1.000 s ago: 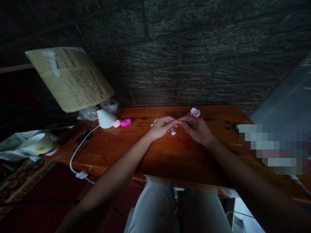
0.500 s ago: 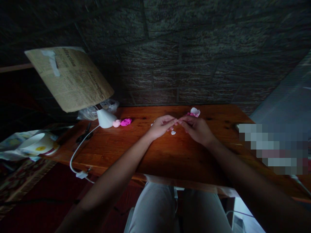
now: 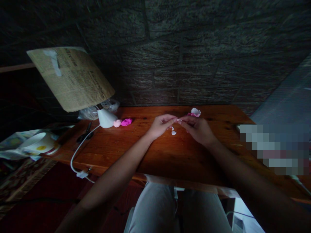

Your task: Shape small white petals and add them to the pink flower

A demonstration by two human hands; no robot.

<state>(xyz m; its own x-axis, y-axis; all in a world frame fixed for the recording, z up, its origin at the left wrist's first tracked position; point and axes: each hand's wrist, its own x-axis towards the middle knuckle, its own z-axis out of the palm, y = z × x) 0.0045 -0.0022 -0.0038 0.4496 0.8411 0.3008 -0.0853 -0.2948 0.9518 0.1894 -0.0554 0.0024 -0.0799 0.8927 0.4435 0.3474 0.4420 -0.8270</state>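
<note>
A small white piece (image 3: 179, 120) is pinched between the fingertips of the left hand (image 3: 162, 126) and right hand (image 3: 196, 128), above the brown wooden table (image 3: 165, 158). Small white scraps (image 3: 173, 133) are seen just below.

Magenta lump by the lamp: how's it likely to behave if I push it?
The magenta lump probably won't roll far, since its outline is uneven. Its creased, putty-like surface suggests it may dent under pressure. Pushed toward the lamp base, it would likely nudge the pale pink lump between them.
</note>
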